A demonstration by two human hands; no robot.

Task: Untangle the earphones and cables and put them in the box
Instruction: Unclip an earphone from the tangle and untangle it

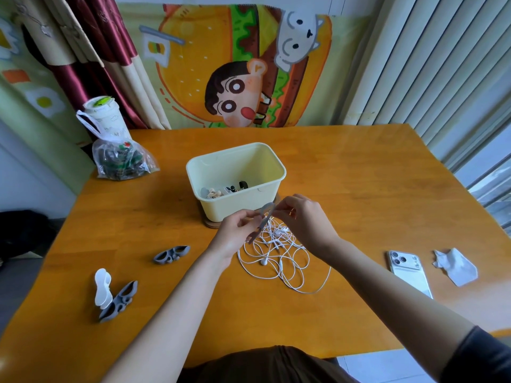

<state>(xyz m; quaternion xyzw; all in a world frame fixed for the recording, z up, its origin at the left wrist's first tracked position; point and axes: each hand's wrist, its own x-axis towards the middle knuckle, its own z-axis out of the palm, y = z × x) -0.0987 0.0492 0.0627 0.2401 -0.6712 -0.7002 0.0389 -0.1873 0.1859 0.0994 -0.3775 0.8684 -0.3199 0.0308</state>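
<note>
Centrally on the wooden table (359,189) stands a cream box (237,208), open at the top. Small pale and dark items (224,190) lie on its floor; too small to identify.

Both hands are raised just in front of the box's near wall. The left hand (235,234) has its fingers curled round the lower part of a grey curved cable clip (262,221). The right hand (302,217) pinches the clip's upper end between thumb and fingertips, the other fingers bent.

White earphones (276,255) lie in a loose tangle on the table nearer the person than the box, under and just behind the hands. A few strands rise toward the clip; whether they are threaded through it cannot be told. One earbud lies on the near side of the heap.

- Left of the box, nearer the person: one grey clip (171,253); further out, another grey clip (119,301) touching a white clip (103,287).
- Right of the box, near the person: a white phone (409,272), camera side up, and beside it a crumpled tissue (455,268).
- Left of the box, toward the far edge: a clear plastic bag (121,161) and a lidded cup (102,114).
</note>
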